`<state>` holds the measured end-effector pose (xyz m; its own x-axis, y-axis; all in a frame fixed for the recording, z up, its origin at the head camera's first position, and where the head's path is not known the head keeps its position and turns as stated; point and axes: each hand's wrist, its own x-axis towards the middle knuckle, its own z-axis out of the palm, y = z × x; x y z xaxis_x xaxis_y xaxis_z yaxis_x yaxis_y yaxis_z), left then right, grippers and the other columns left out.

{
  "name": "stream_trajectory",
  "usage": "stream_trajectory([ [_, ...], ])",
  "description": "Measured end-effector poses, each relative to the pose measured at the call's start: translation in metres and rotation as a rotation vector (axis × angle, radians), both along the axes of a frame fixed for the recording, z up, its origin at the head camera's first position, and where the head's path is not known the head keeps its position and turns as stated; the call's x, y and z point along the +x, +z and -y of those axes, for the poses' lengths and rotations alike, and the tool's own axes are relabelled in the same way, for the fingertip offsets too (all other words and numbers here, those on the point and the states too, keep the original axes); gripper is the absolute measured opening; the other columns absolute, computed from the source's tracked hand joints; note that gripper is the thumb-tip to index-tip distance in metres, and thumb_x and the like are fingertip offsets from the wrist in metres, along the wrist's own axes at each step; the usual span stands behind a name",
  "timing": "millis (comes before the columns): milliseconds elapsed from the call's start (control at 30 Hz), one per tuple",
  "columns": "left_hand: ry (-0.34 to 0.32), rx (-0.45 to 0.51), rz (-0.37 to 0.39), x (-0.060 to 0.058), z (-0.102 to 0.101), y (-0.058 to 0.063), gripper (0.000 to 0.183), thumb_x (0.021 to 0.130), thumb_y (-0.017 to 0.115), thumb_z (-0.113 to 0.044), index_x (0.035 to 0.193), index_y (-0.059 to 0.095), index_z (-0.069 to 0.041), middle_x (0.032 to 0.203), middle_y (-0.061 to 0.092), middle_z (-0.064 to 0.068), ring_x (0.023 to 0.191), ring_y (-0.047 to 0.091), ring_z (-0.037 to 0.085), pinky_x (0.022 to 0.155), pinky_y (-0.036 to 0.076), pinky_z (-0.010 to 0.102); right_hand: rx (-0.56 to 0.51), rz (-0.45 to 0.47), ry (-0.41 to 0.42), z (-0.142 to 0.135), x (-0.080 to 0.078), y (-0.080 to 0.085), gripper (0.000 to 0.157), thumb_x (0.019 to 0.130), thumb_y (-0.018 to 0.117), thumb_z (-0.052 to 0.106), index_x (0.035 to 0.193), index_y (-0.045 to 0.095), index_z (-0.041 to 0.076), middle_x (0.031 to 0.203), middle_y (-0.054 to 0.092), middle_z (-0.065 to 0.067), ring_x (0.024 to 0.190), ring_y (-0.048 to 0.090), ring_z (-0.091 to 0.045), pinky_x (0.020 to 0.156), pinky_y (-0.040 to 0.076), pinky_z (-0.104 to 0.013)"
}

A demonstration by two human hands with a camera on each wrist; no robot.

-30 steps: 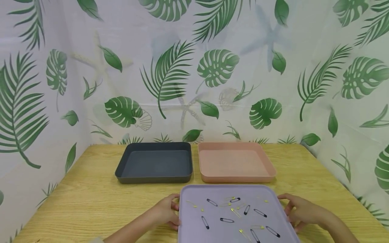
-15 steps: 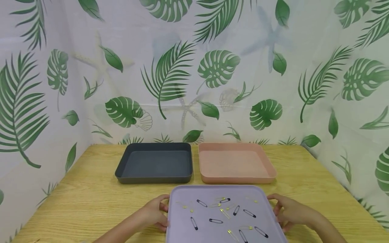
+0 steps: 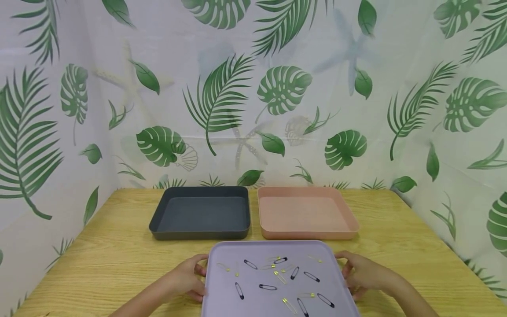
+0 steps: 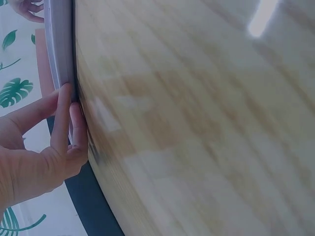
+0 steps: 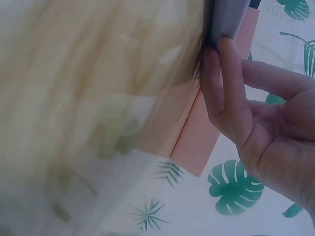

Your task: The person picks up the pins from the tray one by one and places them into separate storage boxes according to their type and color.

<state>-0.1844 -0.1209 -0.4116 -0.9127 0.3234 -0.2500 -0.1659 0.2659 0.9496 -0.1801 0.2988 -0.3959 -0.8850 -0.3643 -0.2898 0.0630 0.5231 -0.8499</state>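
A lavender tray (image 3: 222, 297) lies at the front of the table. Scattered over it are several black safety pins (image 3: 268, 287) and several yellow safety pins (image 3: 279, 277), mostly in its middle and right half. My left hand (image 3: 180, 279) grips the tray's left side, and my right hand (image 3: 366, 274) grips its right side. In the left wrist view, bent fingers (image 4: 62, 118) meet the tray's outer wall (image 4: 59, 44) at its lower edge. The right wrist view has fingers (image 5: 231, 73) against the opposite wall (image 5: 230, 19). The tray's near end is out of frame.
Behind the lavender tray stand a dark grey tray (image 3: 200, 234) on the left and a pink tray (image 3: 309, 235) on the right, a narrow gap between them. The wooden table (image 3: 107, 264) ends at a leaf-patterned curtain (image 3: 237, 88).
Both hands have moved left together, sliding the lavender tray and its safety pins left with them. The dark grey and pink trays have stayed in place.
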Motion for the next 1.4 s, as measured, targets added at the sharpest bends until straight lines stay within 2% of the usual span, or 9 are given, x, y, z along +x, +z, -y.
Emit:
stream_trajectory([
  [300,-0.015,0.008,0.007,-0.002,0.013,-0.004,0.079,0.062,0.058,0.028,0.133,0.025,0.014,0.088,0.041,0.014,0.061,0.053,0.021,0.054,0.054,0.035,-0.012,0.001,0.012,0.013,-0.002,0.001,0.064,0.071,0.053,-0.011,0.129,0.026,-0.016,0.085,0.043,-0.016,0.065,0.054,-0.023,0.051,0.053,-0.036],
  [567,-0.011,-0.014,0.015,-0.002,0.022,-0.001,0.078,0.063,0.059,0.027,0.133,0.027,0.013,0.089,0.040,0.014,0.063,0.053,0.022,0.055,0.054,0.036,-0.010,-0.010,0.004,0.021,-0.003,-0.002,0.064,0.070,0.054,-0.012,0.130,0.029,-0.013,0.086,0.043,-0.016,0.063,0.055,-0.022,0.050,0.052,-0.035],
  [867,0.005,-0.033,0.014,-0.004,0.032,0.000,0.079,0.062,0.058,0.027,0.133,0.027,0.013,0.090,0.041,0.014,0.061,0.049,0.021,0.055,0.054,0.036,-0.020,-0.030,-0.006,0.034,-0.002,0.000,0.063,0.070,0.055,-0.014,0.127,0.029,-0.015,0.084,0.043,-0.016,0.062,0.056,-0.023,0.051,0.053,-0.037],
  [1400,0.019,-0.067,0.015,-0.004,0.043,0.001,0.079,0.061,0.059,0.026,0.133,0.028,0.013,0.091,0.042,0.014,0.062,0.052,0.023,0.055,0.054,0.036,-0.007,-0.034,-0.031,0.049,-0.003,0.001,0.063,0.070,0.056,-0.016,0.127,0.029,-0.015,0.084,0.044,-0.016,0.062,0.056,-0.023,0.051,0.053,-0.037],
])
